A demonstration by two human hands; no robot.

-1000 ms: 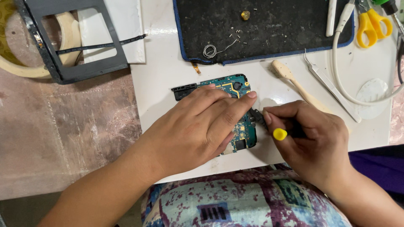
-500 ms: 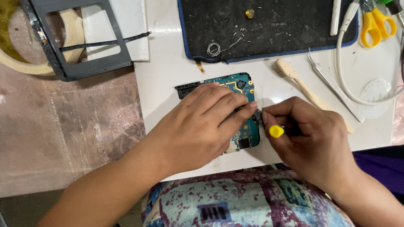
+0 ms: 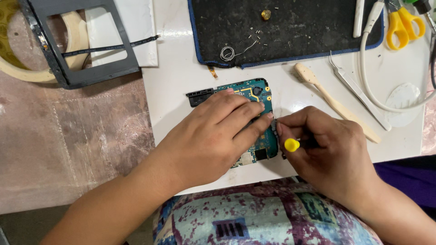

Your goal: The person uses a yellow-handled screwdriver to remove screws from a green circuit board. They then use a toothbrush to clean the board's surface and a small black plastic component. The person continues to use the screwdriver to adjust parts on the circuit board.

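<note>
The teal circuit board [image 3: 259, 97] is pressed flat by the left hand [image 3: 218, 136]; at its 3 o'clock edge, a yellow-capped screwdriver [image 3: 292, 144] is pinched in the right hand [image 3: 327, 149]. Board not yet freed.

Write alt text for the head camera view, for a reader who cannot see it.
Seen from above, a left hand presses flat on a teal circuit board on a white work surface, while the right hand grips a small tool with a yellow cap at the board's edge. Above lie a black mat, tweezers, a wooden brush and yellow scissors.
</note>
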